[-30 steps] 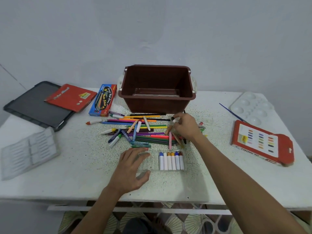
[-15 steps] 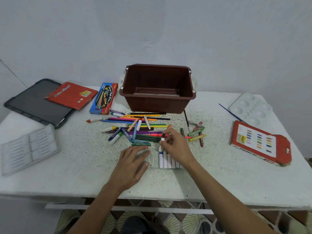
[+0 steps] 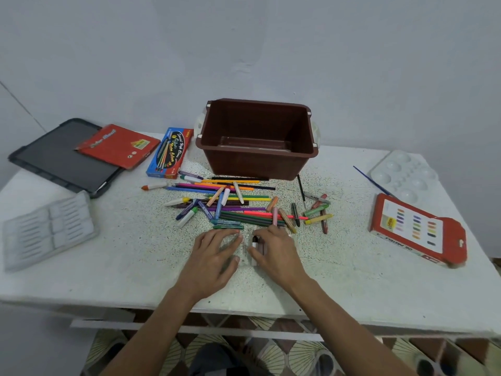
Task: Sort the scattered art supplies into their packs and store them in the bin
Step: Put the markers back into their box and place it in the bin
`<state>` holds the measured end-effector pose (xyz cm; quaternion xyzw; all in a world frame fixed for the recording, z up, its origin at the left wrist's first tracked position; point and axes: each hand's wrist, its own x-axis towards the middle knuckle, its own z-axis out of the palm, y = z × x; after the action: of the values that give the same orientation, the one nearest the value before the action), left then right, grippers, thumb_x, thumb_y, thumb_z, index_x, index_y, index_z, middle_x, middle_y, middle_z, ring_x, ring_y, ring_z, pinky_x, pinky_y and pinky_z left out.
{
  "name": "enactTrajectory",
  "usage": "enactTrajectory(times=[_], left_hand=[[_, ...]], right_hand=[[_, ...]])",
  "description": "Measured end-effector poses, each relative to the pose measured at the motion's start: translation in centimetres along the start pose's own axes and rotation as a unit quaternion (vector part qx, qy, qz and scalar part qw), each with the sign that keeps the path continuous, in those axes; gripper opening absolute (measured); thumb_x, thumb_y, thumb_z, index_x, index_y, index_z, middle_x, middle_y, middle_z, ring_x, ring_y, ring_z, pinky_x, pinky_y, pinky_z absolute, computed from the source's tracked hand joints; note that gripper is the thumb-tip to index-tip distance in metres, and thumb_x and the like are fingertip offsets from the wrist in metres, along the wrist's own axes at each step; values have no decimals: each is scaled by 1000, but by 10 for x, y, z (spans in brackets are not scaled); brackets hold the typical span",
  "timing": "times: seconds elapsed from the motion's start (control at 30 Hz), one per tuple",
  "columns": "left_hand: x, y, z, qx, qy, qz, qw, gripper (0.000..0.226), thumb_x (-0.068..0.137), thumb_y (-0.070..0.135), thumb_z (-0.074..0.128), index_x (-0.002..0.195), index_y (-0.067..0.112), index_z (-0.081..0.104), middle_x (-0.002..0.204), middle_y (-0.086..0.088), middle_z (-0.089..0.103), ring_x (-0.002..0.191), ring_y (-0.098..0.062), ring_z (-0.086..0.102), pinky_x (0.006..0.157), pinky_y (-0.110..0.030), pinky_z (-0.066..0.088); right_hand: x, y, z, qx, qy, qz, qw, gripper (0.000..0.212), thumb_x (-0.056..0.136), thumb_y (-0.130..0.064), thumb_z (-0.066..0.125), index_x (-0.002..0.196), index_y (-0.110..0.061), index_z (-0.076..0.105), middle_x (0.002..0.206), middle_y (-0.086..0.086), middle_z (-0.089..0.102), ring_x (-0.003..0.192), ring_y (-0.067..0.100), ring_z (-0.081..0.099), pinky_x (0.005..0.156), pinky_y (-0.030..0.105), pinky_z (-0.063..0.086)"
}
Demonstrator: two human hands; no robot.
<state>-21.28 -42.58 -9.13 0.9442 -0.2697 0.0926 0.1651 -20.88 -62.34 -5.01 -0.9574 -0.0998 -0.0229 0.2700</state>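
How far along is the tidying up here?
Barely started. Nothing sorted shows in the brown bin. The left hand presses on a clear pack while the right hand fits a marker into it. Left: the heap of pencils, markers and crayons, the blue box and the oil pastels box.

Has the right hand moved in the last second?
Yes. The right hand, holding a marker, drew back toward the person, away from the brown bin.

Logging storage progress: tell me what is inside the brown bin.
Inside the brown bin, only a rectangular outline shows on the floor; moulding or clear pack, I cannot tell. No coloured supplies show. The near wall hides the floor's front strip.
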Motion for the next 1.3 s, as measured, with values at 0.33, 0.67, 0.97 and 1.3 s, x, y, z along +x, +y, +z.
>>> enactTrajectory(times=[0.33, 0.67, 0.97, 1.3], left_hand=[[0, 1, -1, 9, -5, -5, 1000, 47, 98, 40, 42, 139, 20, 54, 140, 1, 48, 129, -18, 43, 107, -41, 30], [0, 0, 0, 5, -8, -5, 1000, 47, 99, 40, 41, 139, 20, 55, 141, 2, 47, 130, -17, 42, 109, -39, 27], [0, 0, 3, -27, 21, -3, 999, 44, 97, 39, 44, 134, 19, 58, 140, 4, 49, 129, -16, 43, 110, -36, 25], [0, 2, 4, -63, 69, -40, 995, 41, 100, 40, 40, 132, 23, 59, 134, 5, 52, 126, -15, 45, 106, -31, 28]], right_hand=[[-13, 8, 13, -112, 50, -47, 991, 34, 91, -38, 61, 117, -17, 67, 96, 1, 55, 88, 22, 50, 71, 39, 45], [-19, 8, 15, -137, 71, -54, 987, 41, 97, -43, 40, 114, -18, 67, 100, 1, 54, 90, 21, 49, 74, 37, 44], [-40, 33, 5, -94, 114, -84, 985, 39, 99, -43, 48, 118, -14, 65, 117, 6, 57, 107, 23, 50, 90, 37, 45], [-56, 55, 9, -117, 77, -96, 986, 54, 93, -55, 54, 131, -17, 59, 139, 10, 49, 135, 30, 37, 109, 46, 36]])
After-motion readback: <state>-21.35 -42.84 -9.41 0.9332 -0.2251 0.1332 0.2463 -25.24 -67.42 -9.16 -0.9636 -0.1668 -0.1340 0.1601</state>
